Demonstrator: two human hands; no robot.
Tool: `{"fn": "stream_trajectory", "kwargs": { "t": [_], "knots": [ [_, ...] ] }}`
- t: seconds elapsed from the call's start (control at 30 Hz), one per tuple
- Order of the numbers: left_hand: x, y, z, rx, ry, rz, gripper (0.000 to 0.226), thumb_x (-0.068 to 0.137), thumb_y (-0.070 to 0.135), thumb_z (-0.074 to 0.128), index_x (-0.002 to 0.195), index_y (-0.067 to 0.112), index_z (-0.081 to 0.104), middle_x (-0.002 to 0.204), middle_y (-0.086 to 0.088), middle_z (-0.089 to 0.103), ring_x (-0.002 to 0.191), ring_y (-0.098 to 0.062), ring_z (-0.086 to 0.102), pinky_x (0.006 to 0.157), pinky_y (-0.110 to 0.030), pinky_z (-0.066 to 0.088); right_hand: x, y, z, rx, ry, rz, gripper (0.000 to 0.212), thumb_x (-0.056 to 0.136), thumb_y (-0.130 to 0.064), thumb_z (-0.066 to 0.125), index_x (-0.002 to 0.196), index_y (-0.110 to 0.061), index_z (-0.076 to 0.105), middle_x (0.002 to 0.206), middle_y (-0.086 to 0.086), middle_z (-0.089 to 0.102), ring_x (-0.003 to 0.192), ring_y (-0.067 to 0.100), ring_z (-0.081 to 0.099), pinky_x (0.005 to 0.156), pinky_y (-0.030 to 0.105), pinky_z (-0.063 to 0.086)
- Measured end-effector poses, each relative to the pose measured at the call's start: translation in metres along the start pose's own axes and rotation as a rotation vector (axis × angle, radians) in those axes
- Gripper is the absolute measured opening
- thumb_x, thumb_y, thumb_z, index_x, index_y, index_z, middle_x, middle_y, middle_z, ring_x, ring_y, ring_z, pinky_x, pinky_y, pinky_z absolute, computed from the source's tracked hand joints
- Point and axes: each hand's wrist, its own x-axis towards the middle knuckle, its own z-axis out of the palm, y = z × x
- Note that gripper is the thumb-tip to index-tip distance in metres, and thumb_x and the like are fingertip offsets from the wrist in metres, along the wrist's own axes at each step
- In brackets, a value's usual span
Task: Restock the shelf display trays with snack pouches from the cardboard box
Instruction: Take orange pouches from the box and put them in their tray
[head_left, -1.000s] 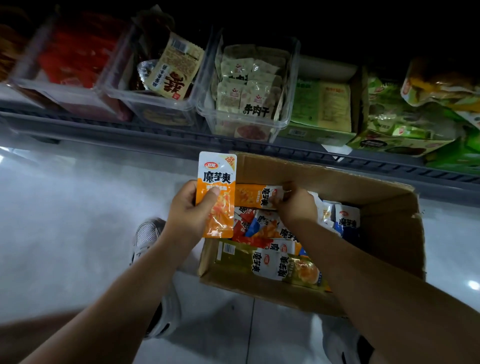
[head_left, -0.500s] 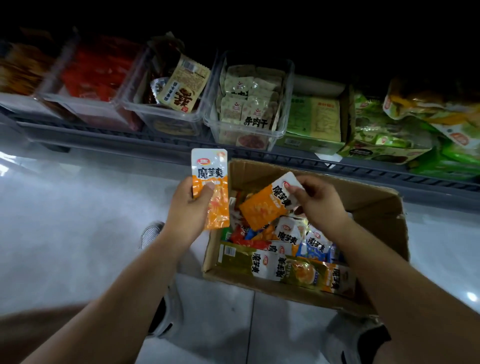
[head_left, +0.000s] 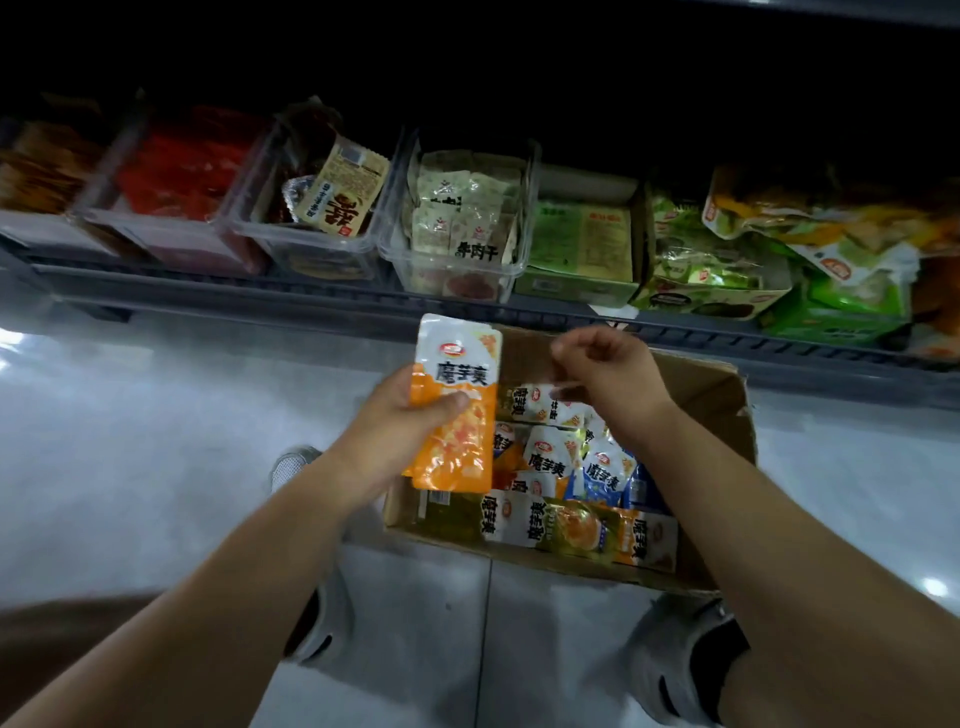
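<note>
With left grip (head_left: 395, 431) clasping a pouch (head_left: 457, 395) and right grip (head_left: 608, 374) curled, contents unclear, add matching ones squarely from the box (head_left: 696, 395).

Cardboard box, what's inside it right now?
Loose snack pouches, white, orange and blue, with a long yellow-green pack along the near side. The orange pouch in the left hand and the right hand cover part; lower layers are hidden.

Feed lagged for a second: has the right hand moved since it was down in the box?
Yes. Against the cardboard box, the right hand has risen off the pouches and now sits up by the far rim.
</note>
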Motion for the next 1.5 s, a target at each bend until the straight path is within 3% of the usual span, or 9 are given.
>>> {"fn": "stream_trajectory", "kwargs": {
  "t": [0.17, 0.33, 0.5, 0.6, 0.8, 0.93, 1.1, 1.3, 1.5],
  "knots": [
    [0.004, -0.018, -0.019, 0.039, 0.110, -0.007, 0.025, 0.098, 0.031, 0.068, 0.122, 0.031, 0.065, 0.112, 0.005, 0.077, 0.101, -0.020, 0.076, 0.093, -0.054, 0.059, 0.015, 0.093, -0.028, -0.623, -0.028, 0.139, 0.011, 0.093, -0.018, 0.069, 0.104, -0.020, 0.069, 0.095, -0.006, 0.068, 0.088, 0.011, 0.065, 0.073, 0.023, 0.052],
    [0.010, -0.020, -0.014, 0.046, 0.111, -0.014, 0.020, 0.097, 0.031, 0.068, 0.116, 0.035, 0.064, 0.112, 0.008, 0.077, 0.102, -0.018, 0.075, 0.092, -0.052, 0.060, 0.018, 0.139, -0.025, -0.531, -0.044, 0.176, 0.018, 0.090, -0.013, 0.073, 0.101, -0.025, 0.067, 0.105, -0.003, 0.070, 0.093, 0.014, 0.069, 0.090, 0.037, 0.058],
    [0.010, -0.018, -0.014, 0.058, 0.105, -0.015, 0.021, 0.097, 0.033, 0.068, 0.116, 0.038, 0.063, 0.114, 0.010, 0.076, 0.103, -0.017, 0.075, 0.092, -0.051, 0.060, 0.017, 0.119, -0.028, -0.463, -0.003, 0.184, 0.005, 0.096, -0.014, 0.064, 0.095, -0.019, 0.064, 0.098, -0.001, 0.069, 0.096, 0.019, 0.066, 0.073, 0.028, 0.055],
    [0.008, -0.016, -0.014, 0.065, 0.092, -0.014, 0.024, 0.098, 0.035, 0.067, 0.121, 0.037, 0.062, 0.117, 0.009, 0.075, 0.105, -0.018, 0.074, 0.094, -0.051, 0.059, 0.015, 0.076, -0.037, -0.527, 0.042, 0.003, 0.012, 0.101, -0.017, 0.055, 0.091, -0.024, 0.055, 0.095, -0.001, 0.064, 0.090, 0.021, 0.065, 0.069, 0.039, 0.059],
    [0.001, -0.009, 0.001, 0.029, 0.067, -0.025, 0.020, 0.101, 0.030, 0.064, 0.120, 0.030, 0.065, 0.112, 0.004, 0.077, 0.100, -0.018, 0.076, 0.092, -0.047, 0.060, 0.002, -0.020, -0.022, -0.318, -0.128, -0.164, 0.009, 0.097, -0.014, 0.064, 0.092, -0.020, 0.060, 0.075, 0.001, 0.065, 0.065, 0.021, 0.066, 0.057, 0.039, 0.059],
    [-0.009, -0.003, 0.019, -0.090, -0.047, -0.040, 0.023, 0.101, 0.029, 0.060, 0.124, 0.028, 0.064, 0.112, 0.004, 0.078, 0.102, -0.018, 0.076, 0.080, -0.036, 0.062, -0.009, -0.037, 0.005, -0.278, -0.251, -0.128, 0.019, 0.088, -0.006, 0.074, 0.102, -0.008, 0.062, 0.073, -0.001, 0.068, 0.063, 0.014, 0.067, 0.058, 0.033, 0.061],
    [-0.015, 0.001, 0.021, -0.109, -0.165, -0.067, 0.020, 0.100, 0.028, 0.061, 0.119, 0.033, 0.062, 0.110, 0.007, 0.078, 0.101, -0.015, 0.076, 0.077, -0.030, 0.061, -0.011, -0.026, 0.018, -0.291, -0.147, -0.135, 0.019, 0.084, -0.005, 0.079, 0.093, -0.011, 0.063, 0.073, 0.003, 0.069, 0.061, 0.021, 0.068, 0.062, 0.048, 0.062],
    [-0.006, -0.002, -0.001, 0.054, -0.070, -0.013, 0.027, 0.095, 0.018, 0.071, 0.119, 0.029, 0.066, 0.111, 0.003, 0.078, 0.104, -0.020, 0.075, 0.098, -0.052, 0.056, -0.003, -0.013, 0.020, -0.045, -0.103, -0.080, 0.019, 0.089, -0.011, 0.074, 0.105, -0.009, 0.064, 0.097, 0.023, 0.067, 0.087, 0.036, 0.071, 0.072, 0.049, 0.062],
    [0.003, -0.014, -0.020, 0.076, 0.064, 0.000, 0.030, 0.096, 0.026, 0.070, 0.124, 0.033, 0.062, 0.115, 0.008, 0.076, 0.106, -0.017, 0.074, 0.098, -0.050, 0.057, 0.016, 0.072, -0.011, -0.651, -0.090, 0.175, 0.013, 0.094, -0.027, 0.068, 0.102, -0.016, 0.068, 0.090, 0.002, 0.070, 0.076, 0.020, 0.067, 0.059, 0.029, 0.054]
  ]
}}
